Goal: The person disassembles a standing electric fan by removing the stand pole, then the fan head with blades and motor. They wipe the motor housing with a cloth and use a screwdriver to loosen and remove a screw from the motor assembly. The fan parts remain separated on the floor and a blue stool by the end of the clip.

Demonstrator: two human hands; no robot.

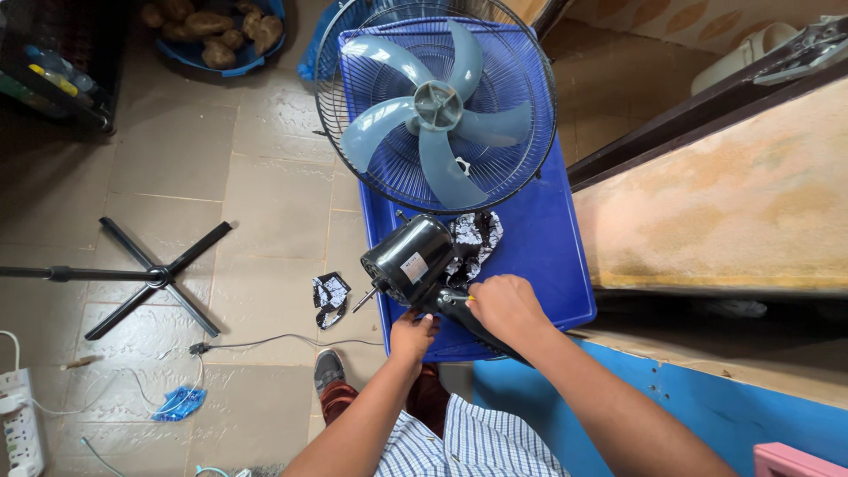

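A person's left hand (412,336) grips the underside of a black fan motor (408,258) at the near-left edge of a blue plastic desk (548,265), while the right hand (505,306) closes around the motor's black neck (459,311). A caged blue fan blade (435,104) fills the desk's far end; open tiled floor (265,194) lies left, holding a black cross-shaped stand base (157,276)

The right hand (505,305) covers whatever it grips at the black fan motor (408,259), and its fingertips are hidden. The fan guard (336,106) is cut off by the top edge. The stand pole (35,274) runs off the left edge.
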